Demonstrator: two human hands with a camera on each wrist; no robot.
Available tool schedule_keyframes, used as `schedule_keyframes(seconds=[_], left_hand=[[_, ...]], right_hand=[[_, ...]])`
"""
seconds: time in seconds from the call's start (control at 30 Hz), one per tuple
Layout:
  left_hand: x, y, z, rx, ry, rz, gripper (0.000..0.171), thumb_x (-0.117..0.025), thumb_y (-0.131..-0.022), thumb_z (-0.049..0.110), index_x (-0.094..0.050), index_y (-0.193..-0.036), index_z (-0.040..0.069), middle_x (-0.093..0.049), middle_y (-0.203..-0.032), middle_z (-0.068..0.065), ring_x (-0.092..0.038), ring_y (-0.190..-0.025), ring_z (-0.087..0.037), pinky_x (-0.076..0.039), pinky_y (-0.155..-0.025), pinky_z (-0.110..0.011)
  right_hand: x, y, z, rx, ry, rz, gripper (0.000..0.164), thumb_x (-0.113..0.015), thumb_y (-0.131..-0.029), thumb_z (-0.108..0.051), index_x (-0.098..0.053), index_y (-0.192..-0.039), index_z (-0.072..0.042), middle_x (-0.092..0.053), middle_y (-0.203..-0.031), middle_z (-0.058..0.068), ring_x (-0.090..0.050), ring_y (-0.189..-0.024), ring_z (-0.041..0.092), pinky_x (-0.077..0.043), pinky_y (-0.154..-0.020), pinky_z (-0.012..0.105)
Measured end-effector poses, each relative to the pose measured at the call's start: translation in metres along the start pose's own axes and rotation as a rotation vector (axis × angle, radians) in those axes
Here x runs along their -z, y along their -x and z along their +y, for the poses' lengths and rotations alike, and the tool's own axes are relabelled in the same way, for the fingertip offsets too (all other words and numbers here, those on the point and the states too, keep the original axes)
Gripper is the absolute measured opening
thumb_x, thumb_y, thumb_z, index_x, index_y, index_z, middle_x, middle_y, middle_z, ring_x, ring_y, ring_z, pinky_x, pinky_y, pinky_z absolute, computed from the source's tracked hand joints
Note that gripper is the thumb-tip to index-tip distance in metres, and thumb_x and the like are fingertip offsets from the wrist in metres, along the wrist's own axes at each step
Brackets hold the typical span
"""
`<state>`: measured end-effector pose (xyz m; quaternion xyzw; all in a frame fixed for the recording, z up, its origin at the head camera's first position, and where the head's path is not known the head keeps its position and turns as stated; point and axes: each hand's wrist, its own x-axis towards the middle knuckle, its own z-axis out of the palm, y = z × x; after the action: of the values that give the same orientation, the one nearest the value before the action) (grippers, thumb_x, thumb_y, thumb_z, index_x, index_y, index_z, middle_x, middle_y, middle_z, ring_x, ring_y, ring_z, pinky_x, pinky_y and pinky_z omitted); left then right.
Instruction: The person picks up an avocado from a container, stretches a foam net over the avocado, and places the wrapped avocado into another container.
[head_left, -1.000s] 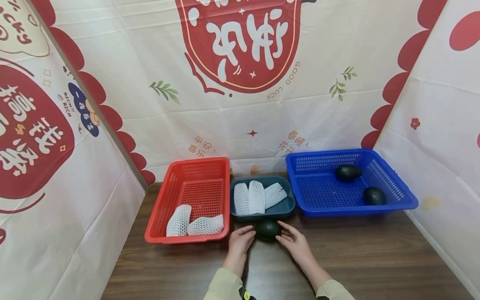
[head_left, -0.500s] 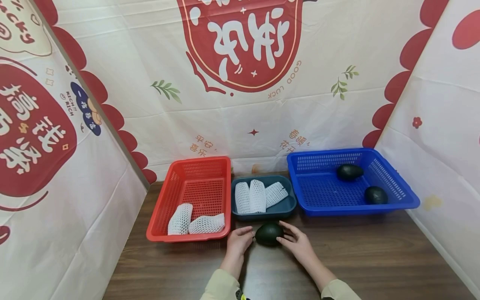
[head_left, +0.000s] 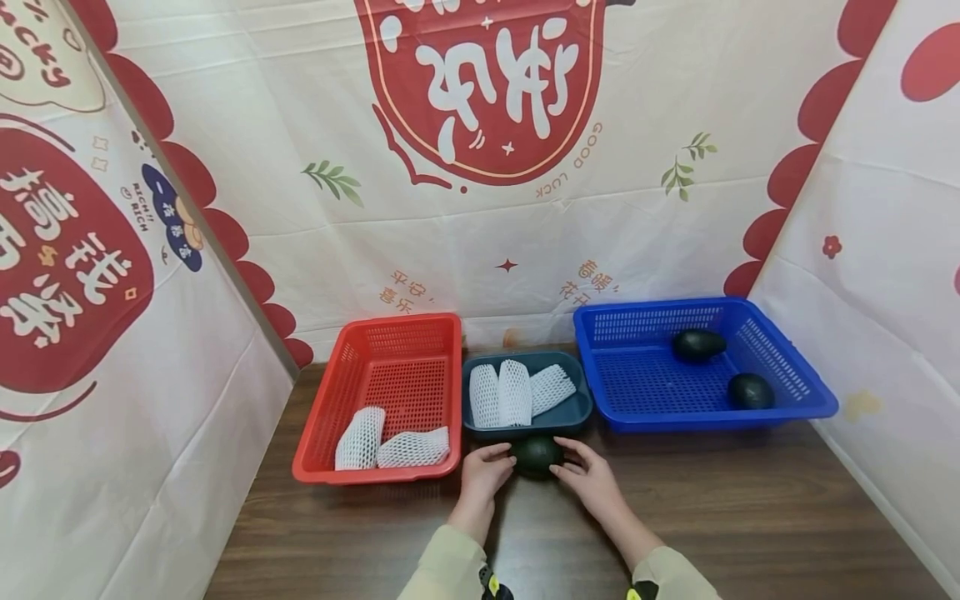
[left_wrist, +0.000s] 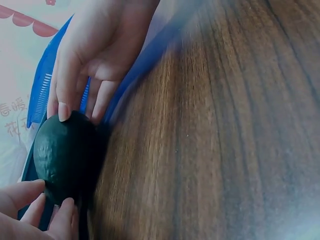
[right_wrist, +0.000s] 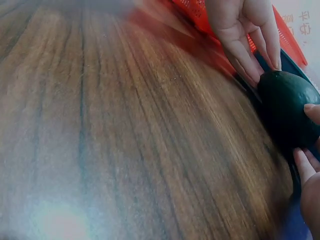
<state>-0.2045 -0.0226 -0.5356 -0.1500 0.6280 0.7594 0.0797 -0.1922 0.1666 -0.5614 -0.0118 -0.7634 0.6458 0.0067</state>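
A dark green avocado (head_left: 537,457) lies sideways just in front of the small dark tray (head_left: 570,421), held between both hands. My left hand (head_left: 484,479) pinches its left end with thumb and fingertips. At the other end, my right hand (head_left: 592,482) pinches it the same way. The left wrist view shows the avocado's bumpy skin (left_wrist: 62,155) and fingertips at both ends. In the right wrist view the avocado (right_wrist: 287,107) has fingers at its two ends too. Several white foam net sleeves (head_left: 514,393) lie in the tray.
The red basket (head_left: 302,454) on the left contains two net-wrapped pieces (head_left: 360,439). On the right, a blue basket (head_left: 622,421) contains two bare avocados (head_left: 698,344). Printed cloth walls (head_left: 480,242) surround the wooden table (head_left: 720,517) at the back and sides.
The avocado first came slightly toward the person, then went back toward the tray, with both hands following it. The baskets and their contents have not changed.
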Motion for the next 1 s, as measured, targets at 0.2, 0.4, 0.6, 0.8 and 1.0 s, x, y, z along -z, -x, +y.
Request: schedule_keyframes(seconds=[0.2, 0.4, 0.6, 0.8, 1.0], left_hand=[[0.001, -0.001, 0.002, -0.015, -0.047, 0.01, 0.028, -0.068, -0.083, -0.006, -0.066, -0.111, -0.011, -0.068, -0.099, -0.016, -0.065, -0.083, -0.016, -0.055, -0.082, -0.038], [0.006, 0.0, 0.004, -0.072, -0.181, 0.007, 0.027, -0.071, -0.084, 0.0, -0.069, -0.11, -0.007, -0.068, -0.108, -0.018, -0.063, -0.097, -0.022, -0.053, -0.085, -0.039], [0.006, 0.005, 0.013, -0.148, -0.285, -0.002, 0.026, -0.073, -0.083, 0.001, -0.071, -0.108, -0.003, -0.069, -0.107, -0.015, -0.064, -0.1, -0.026, -0.053, -0.085, -0.039], [0.004, 0.014, 0.025, -0.309, -0.466, -0.018, 0.024, -0.075, -0.083, 0.007, -0.074, -0.107, 0.003, -0.07, -0.108, -0.007, -0.063, -0.103, -0.024, -0.052, -0.086, -0.038], [0.001, 0.026, 0.045, -0.464, -0.647, -0.056, 0.024, -0.075, -0.085, 0.013, -0.074, -0.108, 0.006, -0.069, -0.107, -0.002, -0.062, -0.105, -0.023, -0.05, -0.089, -0.04]], right_hand=[[-0.002, -0.001, -0.006, 0.002, -0.006, 0.001, 0.049, -0.073, -0.086, -0.002, -0.057, -0.133, -0.003, -0.05, -0.138, 0.02, -0.05, -0.124, 0.037, -0.049, -0.094, 0.035], [0.003, 0.0, -0.012, 0.074, 0.097, 0.01, 0.047, -0.074, -0.085, -0.003, -0.06, -0.13, -0.003, -0.053, -0.134, 0.019, -0.052, -0.12, 0.037, -0.049, -0.093, 0.043], [0.006, 0.003, -0.023, 0.202, 0.273, 0.022, 0.042, -0.076, -0.082, -0.002, -0.066, -0.122, -0.006, -0.06, -0.122, 0.01, -0.059, -0.109, 0.029, -0.052, -0.088, 0.043], [0.006, -0.003, -0.046, 0.497, 0.555, -0.035, 0.036, -0.08, -0.079, -0.006, -0.069, -0.114, -0.009, -0.064, -0.113, 0.001, -0.059, -0.106, 0.021, -0.051, -0.087, 0.043], [0.002, -0.023, -0.073, 0.562, 0.811, -0.111, 0.031, -0.078, -0.082, -0.013, -0.07, -0.111, -0.007, -0.065, -0.109, 0.005, -0.058, -0.105, 0.026, -0.049, -0.089, 0.045]])
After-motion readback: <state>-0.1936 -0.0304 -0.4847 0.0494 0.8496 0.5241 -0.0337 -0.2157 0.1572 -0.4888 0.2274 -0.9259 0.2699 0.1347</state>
